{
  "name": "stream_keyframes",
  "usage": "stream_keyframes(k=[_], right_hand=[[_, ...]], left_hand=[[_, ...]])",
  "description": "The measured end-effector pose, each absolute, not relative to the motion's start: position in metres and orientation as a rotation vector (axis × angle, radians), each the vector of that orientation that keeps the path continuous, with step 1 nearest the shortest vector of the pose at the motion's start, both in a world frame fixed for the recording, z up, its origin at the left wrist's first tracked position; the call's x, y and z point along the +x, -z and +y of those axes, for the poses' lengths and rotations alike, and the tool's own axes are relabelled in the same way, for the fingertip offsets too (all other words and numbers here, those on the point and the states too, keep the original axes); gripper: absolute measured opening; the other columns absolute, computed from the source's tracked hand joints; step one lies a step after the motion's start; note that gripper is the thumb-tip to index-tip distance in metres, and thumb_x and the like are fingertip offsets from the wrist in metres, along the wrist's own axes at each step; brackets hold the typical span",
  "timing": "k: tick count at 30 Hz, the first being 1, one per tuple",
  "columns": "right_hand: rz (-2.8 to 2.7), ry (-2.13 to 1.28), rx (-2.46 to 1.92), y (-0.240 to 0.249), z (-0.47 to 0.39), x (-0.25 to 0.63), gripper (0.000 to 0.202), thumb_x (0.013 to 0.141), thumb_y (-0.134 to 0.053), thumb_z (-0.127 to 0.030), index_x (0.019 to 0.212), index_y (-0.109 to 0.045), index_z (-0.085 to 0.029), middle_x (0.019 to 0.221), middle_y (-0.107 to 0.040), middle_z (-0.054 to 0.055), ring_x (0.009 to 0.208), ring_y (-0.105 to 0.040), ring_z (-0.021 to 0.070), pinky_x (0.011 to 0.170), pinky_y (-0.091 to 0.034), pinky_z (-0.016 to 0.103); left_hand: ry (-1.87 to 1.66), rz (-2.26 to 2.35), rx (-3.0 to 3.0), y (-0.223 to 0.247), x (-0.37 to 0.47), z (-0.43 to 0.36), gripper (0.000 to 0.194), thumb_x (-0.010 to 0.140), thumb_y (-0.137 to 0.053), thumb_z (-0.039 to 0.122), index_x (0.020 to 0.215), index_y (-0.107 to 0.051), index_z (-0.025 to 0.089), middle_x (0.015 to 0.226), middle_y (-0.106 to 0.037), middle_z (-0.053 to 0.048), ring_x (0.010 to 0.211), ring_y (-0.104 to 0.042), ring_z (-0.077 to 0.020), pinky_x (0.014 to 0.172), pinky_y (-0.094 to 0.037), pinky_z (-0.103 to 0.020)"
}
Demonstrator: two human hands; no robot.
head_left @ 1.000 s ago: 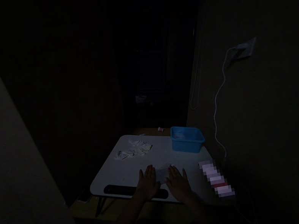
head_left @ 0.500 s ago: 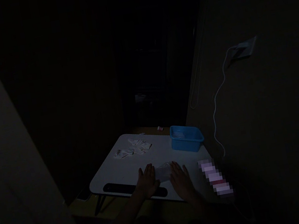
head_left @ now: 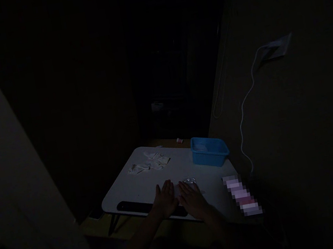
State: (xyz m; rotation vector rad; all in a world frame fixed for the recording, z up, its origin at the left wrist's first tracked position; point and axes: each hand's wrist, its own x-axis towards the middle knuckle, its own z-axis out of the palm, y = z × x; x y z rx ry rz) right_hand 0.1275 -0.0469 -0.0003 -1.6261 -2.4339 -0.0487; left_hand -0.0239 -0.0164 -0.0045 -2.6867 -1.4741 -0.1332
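Note:
In dim light, a thin, clear plastic bag [head_left: 190, 180] lies near the front edge of a small white folding table [head_left: 141, 184]. My left hand [head_left: 166, 199] rests flat at the bag's left side, fingers stretched out and pointing away from me. Across the bag lies my right hand [head_left: 191, 197], also flat with its fingers extended. Much of the bag is hidden under that hand. Further back on the left, crumpled white cloth pieces [head_left: 150, 163], perhaps gloves, are spread on the tabletop.
A blue plastic basin [head_left: 210, 159] with something pale inside stands at the table's back right. A dark slot [head_left: 134, 207] runs along the front edge. A white cable [head_left: 242, 107] hangs from a wall socket [head_left: 278, 47]. A small cup-like item [head_left: 179, 140] sits behind the table.
My right hand has slid left over the bag, closer to my left hand, and the bag's far right part now shows past its fingers. My left hand has stayed nearly in place.

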Motion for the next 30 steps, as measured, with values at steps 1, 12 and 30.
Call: stream_keyframes(k=[1,12,30], right_hand=[[-2.429,0.064,-1.637,0.001,-0.046,0.13,0.051,0.089,-0.006,-0.038,0.132,-0.025,-0.018,0.138,-0.026,0.006,0.128,-0.017,0.0149,0.103,-0.004,0.045],[-2.332,0.174,-1.84,0.006,-0.039,0.165,0.049,0.089,-0.01,-0.037,0.131,-0.027,-0.018,0.138,-0.026,0.006,0.127,-0.019,0.0166,0.102,-0.005,0.048],[-2.443,0.044,-1.657,-0.001,-0.047,0.125,0.05,0.089,-0.007,-0.037,0.132,-0.023,-0.018,0.139,-0.024,0.005,0.128,-0.014,0.0147,0.103,-0.005,0.044]], left_hand=[[0.138,-1.482,-2.686,0.005,-0.024,-0.016,0.058,0.084,-0.023,0.041,0.131,-0.026,0.007,0.138,-0.02,-0.018,0.128,-0.015,-0.027,0.098,-0.014,-0.053],[0.156,-1.481,-2.705,0.01,-0.025,-0.014,0.062,0.084,-0.021,0.044,0.132,-0.024,0.006,0.139,-0.017,-0.018,0.128,-0.013,-0.0269,0.098,-0.012,-0.053],[0.121,-1.492,-2.718,0.004,-0.024,-0.016,0.06,0.084,-0.023,0.041,0.132,-0.022,0.006,0.139,-0.016,-0.017,0.128,-0.013,-0.0269,0.098,-0.012,-0.053]])
